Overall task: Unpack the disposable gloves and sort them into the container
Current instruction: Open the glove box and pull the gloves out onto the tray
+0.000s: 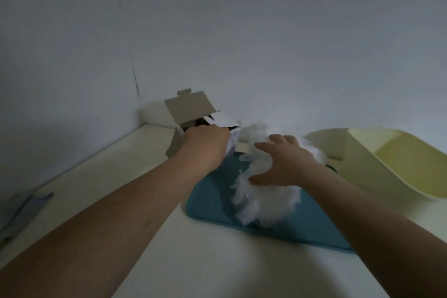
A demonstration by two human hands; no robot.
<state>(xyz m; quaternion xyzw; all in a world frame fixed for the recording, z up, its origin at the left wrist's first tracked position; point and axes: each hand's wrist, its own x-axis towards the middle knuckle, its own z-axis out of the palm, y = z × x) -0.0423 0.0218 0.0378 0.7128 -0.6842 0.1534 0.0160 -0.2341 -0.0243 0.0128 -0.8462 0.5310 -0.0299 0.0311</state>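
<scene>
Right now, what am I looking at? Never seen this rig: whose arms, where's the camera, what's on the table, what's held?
No machine here: these are a person's two bare arms, filmed by one wide camera worn on the head, looking forward and down. The left hand grips the open cardboard box at the back. The right hand lies spread on a heap of clear gloves that sits on a teal mat. A pale yellow tub stands to the right, a blue cloth at the far left, all on a white table.
</scene>
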